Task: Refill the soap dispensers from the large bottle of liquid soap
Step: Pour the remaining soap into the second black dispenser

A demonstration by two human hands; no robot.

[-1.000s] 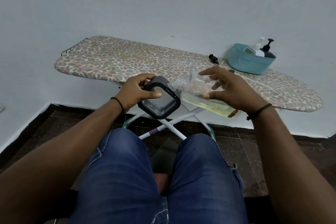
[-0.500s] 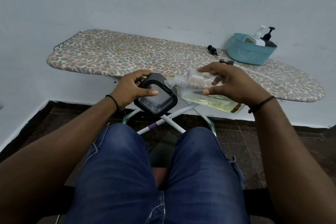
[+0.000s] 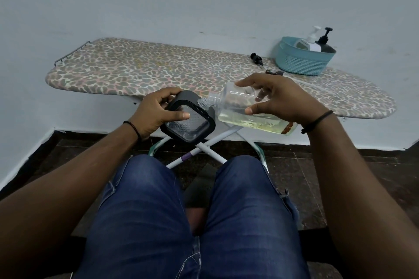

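Soap bottle (image 3: pixel 240 106) lay tilted at frame centre, open neck touching the black-framed dispenser (image 3: pixel 188 123); yellowish liquid pooled along its lower side. Right hand (image 3: pixel 278 99) held the bottle, grip clamped round it. Left hand (image 3: pixel 154 113) held the dispenser, grip clamped on its frame. Ironing board (image 3: pixel 136 70) behind; teal basket (image 3: pixel 301 61) with two pump bottles upper right.

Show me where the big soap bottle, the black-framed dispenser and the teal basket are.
big soap bottle (image 3: pixel 240 106), head view, on its clear side wall.
black-framed dispenser (image 3: pixel 186 128), head view, on its clear textured face.
teal basket (image 3: pixel 301 63), head view, on its front wall.
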